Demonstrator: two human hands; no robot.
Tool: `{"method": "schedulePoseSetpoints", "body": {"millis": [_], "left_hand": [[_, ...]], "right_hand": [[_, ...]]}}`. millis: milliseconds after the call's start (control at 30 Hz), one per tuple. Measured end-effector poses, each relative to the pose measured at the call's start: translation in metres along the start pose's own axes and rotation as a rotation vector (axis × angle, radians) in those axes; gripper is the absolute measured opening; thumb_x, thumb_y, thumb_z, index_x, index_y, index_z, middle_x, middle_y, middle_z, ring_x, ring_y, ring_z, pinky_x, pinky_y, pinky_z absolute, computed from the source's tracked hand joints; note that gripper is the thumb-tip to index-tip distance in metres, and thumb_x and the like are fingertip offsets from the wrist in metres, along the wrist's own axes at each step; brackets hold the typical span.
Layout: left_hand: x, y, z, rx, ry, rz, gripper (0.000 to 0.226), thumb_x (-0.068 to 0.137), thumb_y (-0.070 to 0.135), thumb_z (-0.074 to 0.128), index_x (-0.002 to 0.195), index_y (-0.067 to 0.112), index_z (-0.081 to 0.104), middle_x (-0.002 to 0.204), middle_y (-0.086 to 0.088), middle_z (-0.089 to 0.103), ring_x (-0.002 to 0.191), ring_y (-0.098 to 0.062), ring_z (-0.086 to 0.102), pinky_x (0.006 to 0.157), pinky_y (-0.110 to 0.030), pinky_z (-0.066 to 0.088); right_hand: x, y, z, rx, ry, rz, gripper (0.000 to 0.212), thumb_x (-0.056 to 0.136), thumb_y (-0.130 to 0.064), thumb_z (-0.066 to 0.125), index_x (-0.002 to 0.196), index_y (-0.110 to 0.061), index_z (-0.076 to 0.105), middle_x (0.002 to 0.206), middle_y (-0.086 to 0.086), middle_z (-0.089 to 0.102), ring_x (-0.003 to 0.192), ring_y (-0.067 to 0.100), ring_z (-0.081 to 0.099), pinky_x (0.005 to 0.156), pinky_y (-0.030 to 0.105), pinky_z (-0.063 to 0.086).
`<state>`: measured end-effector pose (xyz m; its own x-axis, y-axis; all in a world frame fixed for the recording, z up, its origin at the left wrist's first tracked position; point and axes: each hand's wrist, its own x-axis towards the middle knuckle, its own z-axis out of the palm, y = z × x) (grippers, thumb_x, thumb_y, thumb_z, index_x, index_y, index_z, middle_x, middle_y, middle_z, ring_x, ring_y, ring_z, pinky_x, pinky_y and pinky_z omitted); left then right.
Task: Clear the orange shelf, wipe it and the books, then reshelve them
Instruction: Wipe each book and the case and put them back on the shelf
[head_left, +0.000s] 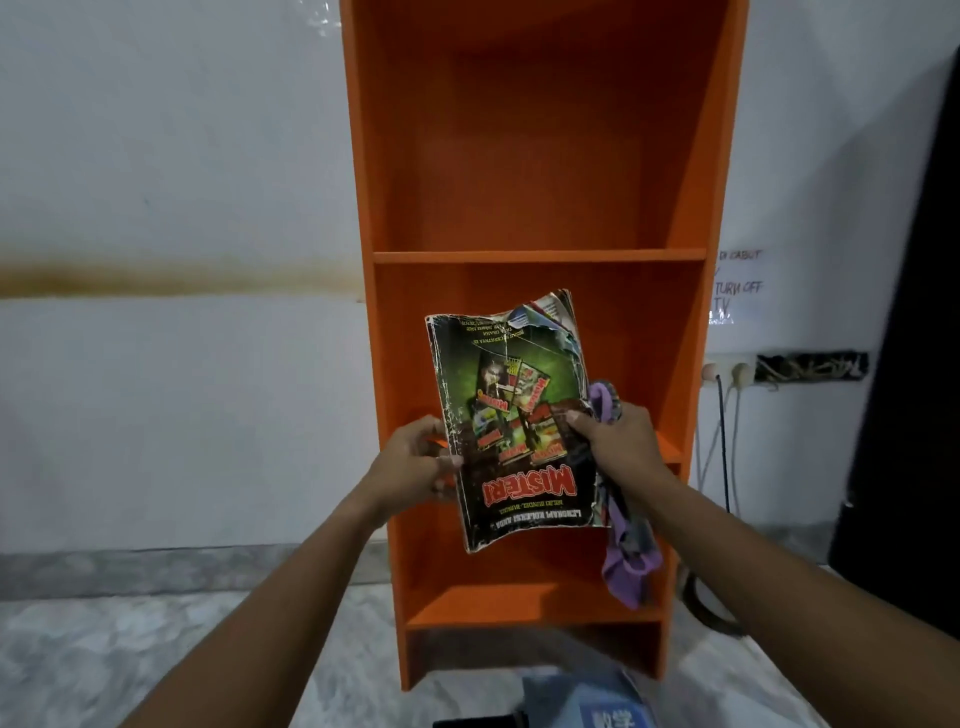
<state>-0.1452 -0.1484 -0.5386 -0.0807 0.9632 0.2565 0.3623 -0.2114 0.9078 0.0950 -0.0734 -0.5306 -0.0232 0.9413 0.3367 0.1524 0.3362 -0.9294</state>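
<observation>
1. My left hand (415, 457), at the book's 9 o'clock: fingers curled round its spine edge.
2. Worn Misteri book (519, 415), cover upside down, held before the orange shelf (540, 254), which spans 12 to 6 o'clock behind it.
3. My right hand (618, 441), at 3 o'clock: fingers grip the book's edge together with a purple cloth (631, 551), which hangs toward 5 o'clock.

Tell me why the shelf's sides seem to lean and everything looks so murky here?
Head view: the wide-angle lens distorts the orange shelf, its sides splaying toward the top; light is dim and soft, the top compartment shadowed; the book is sharp enough to read its upside-down title; blue things at the bottom edge blur.
</observation>
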Motion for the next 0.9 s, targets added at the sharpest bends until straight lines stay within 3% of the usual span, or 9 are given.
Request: {"method": "schedulePoseSetpoints", "body": {"millis": [67,167,233,300,400,567,633,767,900], "left_hand": [[0.013,-0.007,-0.001,0.032,0.096,0.061,0.009,0.097,0.006,0.062,0.104,0.008,0.057,0.087,-0.009,0.062,0.067,-0.016,0.065,0.066,-0.042,0.062],[0.030,-0.022,-0.003,0.089,0.236,0.088,0.009,0.097,0.012,0.063,0.104,0.014,0.057,0.101,-0.006,0.066,0.085,-0.022,0.070,0.060,-0.034,0.062],[0.038,-0.034,-0.004,0.120,0.319,0.097,0.010,0.097,0.017,0.064,0.103,0.021,0.056,0.104,0.001,0.068,0.093,-0.021,0.069,0.063,-0.038,0.063],[0.045,-0.039,-0.004,0.204,0.424,0.105,0.012,0.096,0.017,0.065,0.102,0.022,0.057,0.098,0.009,0.066,0.090,-0.015,0.066,0.062,-0.033,0.058],[0.059,-0.044,-0.006,0.281,0.584,0.121,0.015,0.094,0.013,0.067,0.101,0.021,0.057,0.087,0.012,0.061,0.083,-0.010,0.062,0.059,-0.024,0.040],[0.080,-0.049,-0.001,0.248,0.759,0.151,0.020,0.092,0.013,0.069,0.098,0.025,0.056,0.083,0.015,0.062,0.076,-0.004,0.060,0.060,-0.020,0.040],[0.086,-0.051,0.001,0.247,0.818,0.166,0.019,0.091,0.013,0.069,0.099,0.025,0.056,0.083,0.012,0.064,0.075,-0.010,0.062,0.063,-0.025,0.045],[0.106,-0.057,-0.003,0.274,0.913,0.177,0.017,0.090,0.012,0.068,0.096,0.021,0.056,0.081,0.008,0.064,0.073,-0.019,0.061,0.068,-0.032,0.043],[0.122,-0.071,-0.005,0.323,0.938,0.173,0.017,0.089,0.011,0.067,0.101,0.020,0.058,0.083,0.008,0.065,0.076,-0.023,0.064,0.069,-0.035,0.045]], "right_hand": [[0.017,0.002,0.008,-0.028,0.009,-0.002,0.008,0.096,-0.011,0.066,0.097,-0.004,0.067,0.086,0.014,0.073,0.060,0.017,0.071,0.048,0.020,0.051],[0.038,0.005,0.022,-0.033,0.001,0.005,0.009,0.096,-0.014,0.068,0.097,-0.005,0.069,0.091,0.015,0.075,0.074,0.025,0.074,0.060,0.030,0.056],[0.049,0.006,0.034,-0.059,0.000,-0.019,0.009,0.095,-0.015,0.069,0.094,-0.007,0.070,0.087,0.012,0.075,0.071,0.024,0.074,0.059,0.030,0.055],[0.058,0.006,0.044,-0.118,0.006,-0.056,0.011,0.095,-0.018,0.070,0.089,-0.010,0.069,0.080,0.005,0.073,0.063,0.019,0.072,0.055,0.027,0.054],[0.082,0.007,0.062,-0.229,0.060,-0.089,0.018,0.093,-0.030,0.072,0.077,-0.026,0.064,0.075,-0.005,0.071,0.068,0.017,0.072,0.064,0.036,0.060],[0.117,0.014,0.097,-0.273,0.234,-0.009,0.026,0.090,-0.044,0.073,0.083,-0.021,0.061,0.079,-0.001,0.068,0.067,0.021,0.064,0.058,0.033,0.049],[0.120,0.021,0.113,-0.225,0.294,0.068,0.028,0.089,-0.045,0.074,0.087,-0.021,0.060,0.083,0.002,0.067,0.069,0.021,0.062,0.057,0.033,0.046],[0.128,0.040,0.161,-0.145,0.136,0.131,0.028,0.087,-0.046,0.077,0.097,-0.023,0.064,0.087,-0.003,0.069,0.079,0.023,0.067,0.073,0.043,0.057],[0.139,0.054,0.202,-0.093,-0.047,0.061,0.028,0.085,-0.044,0.079,0.099,-0.022,0.069,0.085,-0.006,0.068,0.078,0.019,0.064,0.067,0.036,0.049]]}}
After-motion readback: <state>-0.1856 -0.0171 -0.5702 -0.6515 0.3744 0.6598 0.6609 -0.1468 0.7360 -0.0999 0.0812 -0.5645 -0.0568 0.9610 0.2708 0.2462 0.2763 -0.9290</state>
